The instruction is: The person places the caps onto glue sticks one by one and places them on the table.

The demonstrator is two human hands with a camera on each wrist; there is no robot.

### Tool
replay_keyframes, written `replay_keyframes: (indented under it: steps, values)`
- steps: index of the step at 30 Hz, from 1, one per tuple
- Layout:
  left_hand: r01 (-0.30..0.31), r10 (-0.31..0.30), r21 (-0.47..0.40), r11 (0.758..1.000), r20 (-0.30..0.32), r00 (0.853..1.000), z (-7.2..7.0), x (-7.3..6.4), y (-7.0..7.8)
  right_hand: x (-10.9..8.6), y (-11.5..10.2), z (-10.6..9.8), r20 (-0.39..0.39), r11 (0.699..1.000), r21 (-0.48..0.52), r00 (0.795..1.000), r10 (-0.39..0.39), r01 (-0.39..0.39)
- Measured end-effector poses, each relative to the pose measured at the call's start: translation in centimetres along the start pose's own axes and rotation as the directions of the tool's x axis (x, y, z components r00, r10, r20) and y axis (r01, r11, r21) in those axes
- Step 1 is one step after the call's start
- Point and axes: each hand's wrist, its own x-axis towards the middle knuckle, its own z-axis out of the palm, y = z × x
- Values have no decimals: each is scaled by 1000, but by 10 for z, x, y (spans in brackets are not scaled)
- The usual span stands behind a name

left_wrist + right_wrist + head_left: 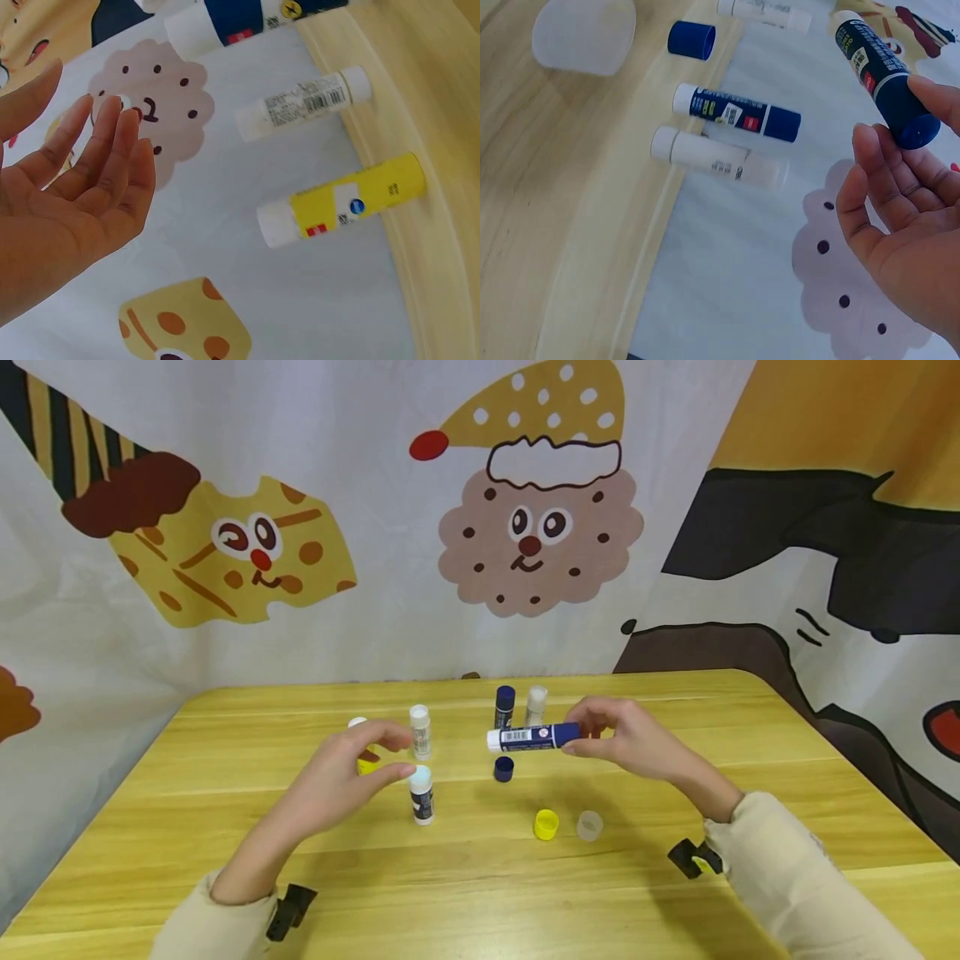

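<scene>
My right hand [630, 739] pinches a dark blue glue stick [528, 738] by its blue cap, holding it level above the table with its white end pointing left. My left hand [337, 781] holds nothing; its thumb and fingers are spread apart. Just right of the left thumb stands a blue-labelled glue stick [422, 806] with a white top and no cap. Behind it is an uncapped white glue stick [421, 737]. A yellow glue stick [356, 199] stands upright too, partly hidden behind the left hand in the head view.
Farther back stand a capped blue glue stick [505, 702] and a white glue stick [536, 702]. Loose on the wooden table [450, 893] lie a blue cap [504, 769], a yellow cap [546, 825] and a translucent cap [589, 826]. A printed curtain [390, 635] hangs behind.
</scene>
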Motion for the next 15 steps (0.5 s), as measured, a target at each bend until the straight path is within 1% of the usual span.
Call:
replay_keyframes:
  steps: [6,10,15]
  values:
    - [26,-26,16,1000,-4,1000,-3,-2,-6,0,5,-8,-12,997,16,997,78,-78]
    - [30,-30,13,999,-3,1000,-4,-3,-11,1,10,-12,-16,994,35,995,100,-99]
    - [28,-28,4,1000,-5,1000,-5,-4,-17,2,14,-17,-22,990,36,990,137,-136]
